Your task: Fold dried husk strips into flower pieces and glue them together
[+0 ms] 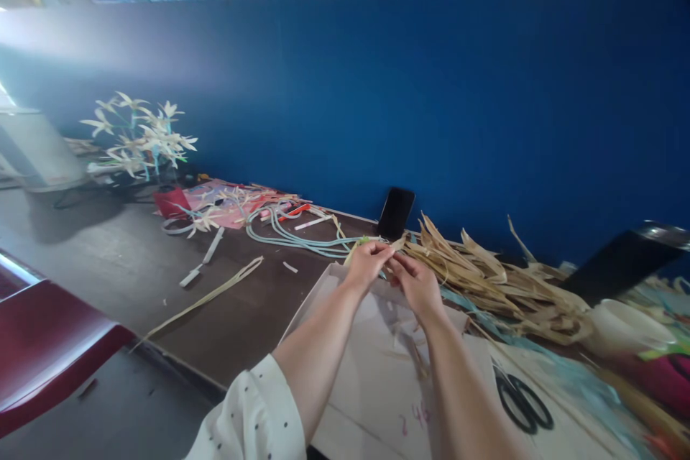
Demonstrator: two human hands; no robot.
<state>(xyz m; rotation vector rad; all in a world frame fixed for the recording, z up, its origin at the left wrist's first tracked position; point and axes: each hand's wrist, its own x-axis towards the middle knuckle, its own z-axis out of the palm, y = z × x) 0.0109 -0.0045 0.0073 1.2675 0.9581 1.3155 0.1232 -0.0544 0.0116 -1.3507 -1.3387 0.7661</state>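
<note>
My left hand (368,263) and my right hand (419,283) meet over the far end of a white paper-lined box lid (345,366). Fingertips of both are pinched together on a small piece of dried corn husk (399,243), whose pale tip pokes up between them. The rest of that piece is hidden by my fingers. Just right of my hands lies a heap of dried corn husks (479,273). A dark phone (397,212) leans on the blue wall right behind them. Black-handled scissors (522,402) rest on the paper near my right forearm.
Pale blue cord (285,237) lies coiled left of my hands, by pink paper (231,205) and scraps. Husk flowers (145,133) stand at the far left. A white bowl (630,327) and a dark bottle (625,262) are at right; a red chair (54,352) is at left.
</note>
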